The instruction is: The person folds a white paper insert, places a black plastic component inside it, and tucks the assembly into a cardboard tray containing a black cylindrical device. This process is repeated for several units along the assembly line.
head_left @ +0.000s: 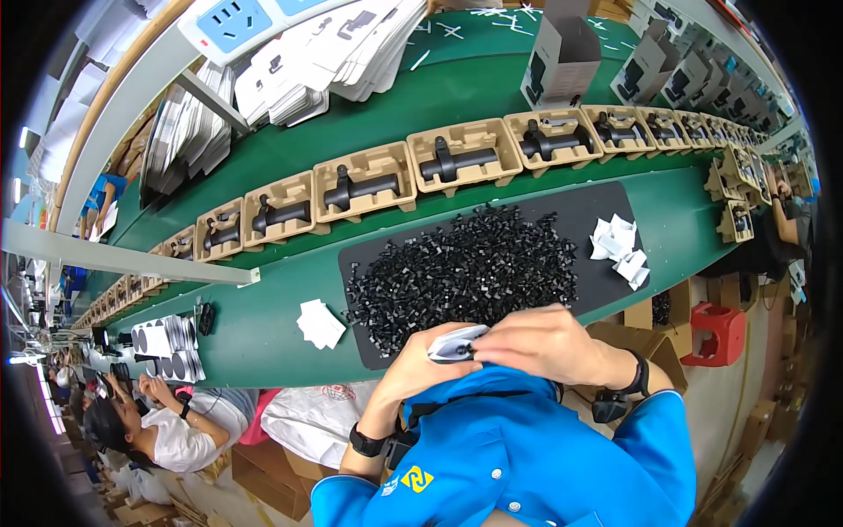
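Close to my body, my left hand (417, 364) is closed around a small white paper bag (450, 341) with its mouth spread apart. My right hand (540, 344) reaches in from the other side, its fingertips pinched at the bag's mouth. A small black piece (465, 350) shows there by the fingertips, partly hidden. Just beyond both hands, a wide heap of small black plastic pieces (474, 268) covers much of a dark mat (615, 202).
White paper packets (320, 323) lie left of the mat, others (619, 250) on its right. Behind runs a row of cardboard trays (364, 180) with black devices. Boxes (562, 57) and leaflets (334, 53) sit farther back. A person (176, 430) works at left; a red stool (716, 334) stands right.
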Action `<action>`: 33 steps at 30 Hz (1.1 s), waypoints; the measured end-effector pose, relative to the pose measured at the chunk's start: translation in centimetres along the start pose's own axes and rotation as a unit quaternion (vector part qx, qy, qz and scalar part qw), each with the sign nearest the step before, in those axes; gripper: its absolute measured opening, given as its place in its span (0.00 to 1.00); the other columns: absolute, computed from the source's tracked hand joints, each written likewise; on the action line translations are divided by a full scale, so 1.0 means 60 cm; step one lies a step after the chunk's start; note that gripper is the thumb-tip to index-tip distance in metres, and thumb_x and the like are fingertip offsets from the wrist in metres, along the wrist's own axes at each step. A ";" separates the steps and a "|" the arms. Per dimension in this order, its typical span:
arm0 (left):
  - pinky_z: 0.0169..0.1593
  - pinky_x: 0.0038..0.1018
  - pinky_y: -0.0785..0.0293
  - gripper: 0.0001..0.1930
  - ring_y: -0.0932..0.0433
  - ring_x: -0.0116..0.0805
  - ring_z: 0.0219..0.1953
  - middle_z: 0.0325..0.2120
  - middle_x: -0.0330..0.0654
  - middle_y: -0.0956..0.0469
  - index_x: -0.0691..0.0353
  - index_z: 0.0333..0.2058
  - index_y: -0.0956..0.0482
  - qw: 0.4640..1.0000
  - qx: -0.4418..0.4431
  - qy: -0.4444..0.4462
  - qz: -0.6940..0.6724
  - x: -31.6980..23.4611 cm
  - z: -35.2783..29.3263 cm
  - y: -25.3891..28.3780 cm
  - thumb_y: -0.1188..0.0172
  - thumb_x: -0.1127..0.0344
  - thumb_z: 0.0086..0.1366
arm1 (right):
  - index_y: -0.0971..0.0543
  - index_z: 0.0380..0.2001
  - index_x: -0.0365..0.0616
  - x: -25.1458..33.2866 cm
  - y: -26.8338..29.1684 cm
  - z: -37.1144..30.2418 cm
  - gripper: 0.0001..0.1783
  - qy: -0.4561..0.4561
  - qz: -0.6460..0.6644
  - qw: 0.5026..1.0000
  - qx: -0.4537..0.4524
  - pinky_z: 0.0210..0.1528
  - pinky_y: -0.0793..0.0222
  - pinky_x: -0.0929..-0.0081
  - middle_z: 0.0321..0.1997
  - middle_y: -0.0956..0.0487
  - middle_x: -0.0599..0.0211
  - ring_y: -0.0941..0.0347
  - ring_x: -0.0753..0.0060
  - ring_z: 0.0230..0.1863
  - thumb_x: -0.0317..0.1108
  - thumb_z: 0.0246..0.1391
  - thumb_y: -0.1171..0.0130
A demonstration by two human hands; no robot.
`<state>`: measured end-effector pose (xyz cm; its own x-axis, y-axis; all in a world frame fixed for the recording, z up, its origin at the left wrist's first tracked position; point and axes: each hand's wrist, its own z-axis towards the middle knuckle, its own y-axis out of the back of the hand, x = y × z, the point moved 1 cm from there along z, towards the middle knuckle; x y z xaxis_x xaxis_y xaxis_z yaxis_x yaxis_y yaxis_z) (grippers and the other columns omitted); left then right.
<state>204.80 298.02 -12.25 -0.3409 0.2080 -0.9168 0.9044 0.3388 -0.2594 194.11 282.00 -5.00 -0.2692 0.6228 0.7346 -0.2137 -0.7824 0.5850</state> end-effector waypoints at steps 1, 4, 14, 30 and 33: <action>0.47 0.23 0.30 0.25 0.25 0.25 0.41 0.39 0.40 0.22 0.67 0.45 0.25 1.000 0.004 0.000 0.001 -0.006 -0.002 0.002 0.31 0.73 0.46 | 0.21 0.32 0.40 -0.002 -0.009 -0.008 0.09 0.002 -0.014 1.000 0.016 0.26 0.25 0.72 0.27 0.23 0.63 0.24 0.64 0.25 0.29 0.45 0.37; 0.47 0.23 0.29 0.24 0.25 0.26 0.41 0.39 0.40 0.22 0.65 0.45 0.24 0.996 0.003 -0.020 0.086 -0.012 -0.006 0.005 0.32 0.73 0.46 | 0.22 0.36 0.39 0.014 -0.010 -0.003 0.11 -0.013 -0.052 0.996 0.072 0.25 0.25 0.70 0.28 0.23 0.63 0.24 0.63 0.27 0.29 0.46 0.40; 0.49 0.25 0.29 0.28 0.24 0.31 0.45 0.43 0.44 0.22 0.62 0.47 0.24 0.986 0.089 -0.063 0.127 -0.020 0.003 0.015 0.35 0.77 0.42 | 0.28 0.43 0.38 0.021 -0.058 0.002 0.19 -0.120 -0.159 0.919 0.339 0.21 0.29 0.57 0.20 0.24 0.49 0.24 0.51 0.21 0.27 0.44 0.49; 0.48 0.23 0.28 0.27 0.24 0.29 0.43 0.41 0.45 0.23 0.66 0.50 0.29 0.977 -0.155 -0.133 -0.064 -0.029 -0.026 0.014 0.33 0.75 0.49 | 0.26 0.46 0.44 0.012 -0.020 0.033 0.25 -0.113 0.008 0.994 -0.005 0.25 0.29 0.76 0.31 0.26 0.70 0.28 0.73 0.30 0.30 0.42 0.33; 0.46 0.24 0.27 0.30 0.24 0.29 0.43 0.40 0.45 0.22 0.67 0.52 0.31 0.977 -0.155 -0.135 -0.062 -0.030 -0.026 0.011 0.32 0.74 0.48 | 0.20 0.36 0.40 -0.001 -0.034 0.018 0.13 -0.146 0.115 0.981 -0.050 0.25 0.31 0.78 0.29 0.26 0.71 0.29 0.78 0.28 0.29 0.43 0.33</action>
<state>205.64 299.32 -10.27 -0.3239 -0.0877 -0.9420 0.7251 0.6165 -0.3068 195.59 283.55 -5.86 -0.0443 0.3929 0.9185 -0.2737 -0.8890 0.3671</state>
